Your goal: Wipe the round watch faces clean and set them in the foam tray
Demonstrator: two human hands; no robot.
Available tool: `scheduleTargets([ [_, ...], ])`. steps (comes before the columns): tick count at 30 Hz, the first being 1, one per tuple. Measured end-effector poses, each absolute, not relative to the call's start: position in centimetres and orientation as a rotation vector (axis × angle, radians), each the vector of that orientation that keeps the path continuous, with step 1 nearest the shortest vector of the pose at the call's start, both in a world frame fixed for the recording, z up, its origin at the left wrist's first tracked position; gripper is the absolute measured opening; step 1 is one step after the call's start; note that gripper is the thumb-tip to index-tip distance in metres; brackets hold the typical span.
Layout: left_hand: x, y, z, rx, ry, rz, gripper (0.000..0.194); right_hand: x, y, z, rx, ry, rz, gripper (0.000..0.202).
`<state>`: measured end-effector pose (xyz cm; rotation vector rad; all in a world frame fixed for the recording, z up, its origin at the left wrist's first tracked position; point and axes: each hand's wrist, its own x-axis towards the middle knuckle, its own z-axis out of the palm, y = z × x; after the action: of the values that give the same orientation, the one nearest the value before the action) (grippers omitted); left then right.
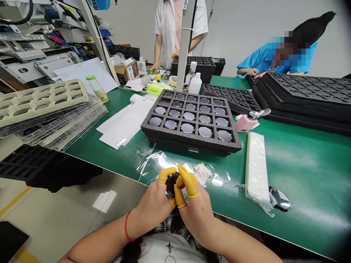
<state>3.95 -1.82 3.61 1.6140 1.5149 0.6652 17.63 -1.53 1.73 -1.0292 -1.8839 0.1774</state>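
Observation:
My left hand point(159, 202) grips a round dark watch case point(171, 183) by its edge, over the table's front edge. Against its right side my right hand point(193, 201) is closed, fingertips pressed together on the disc. Yellow finger cots cover the fingertips of both hands. Part of the disc is hidden by the fingers. Just beyond the hands lie a crumpled white wipe point(202, 172) and clear plastic film point(161, 160). Behind these stands a black foam tray point(192, 140) holding several round, glossy watch cases point(188, 128) in its pockets.
Right of the tray are a pink pump bottle point(245, 123), a wrapped white block point(257, 164) and a round black-and-silver piece point(281, 199). Papers point(123, 126) and stacked plastic trays point(65, 126) lie left. Two people work across the green table point(309, 164), near black foam trays point(309, 98).

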Motion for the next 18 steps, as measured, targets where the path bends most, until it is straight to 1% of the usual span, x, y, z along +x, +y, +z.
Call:
scheduleTargets([
  [4,4.2,-2.0,3.4,1.596,1.49,0.661,0.05,17.7,-2.1,1.5,-1.011,-1.86,0.181,0.056],
  [11,4.6,-2.3,3.6,1.64,1.413,0.655,0.052,18.0,-1.9,1.8,-1.05,-1.837,0.125,0.06],
  [16,4.7,-2.2,3.1,1.606,1.35,0.625,0.052,17.6,-2.2,2.1,-0.999,-1.873,0.063,0.05],
  [18,4.4,-2.1,3.1,1.565,1.303,0.59,0.052,18.1,-2.4,2.7,-0.975,-1.888,0.1,0.045],
])
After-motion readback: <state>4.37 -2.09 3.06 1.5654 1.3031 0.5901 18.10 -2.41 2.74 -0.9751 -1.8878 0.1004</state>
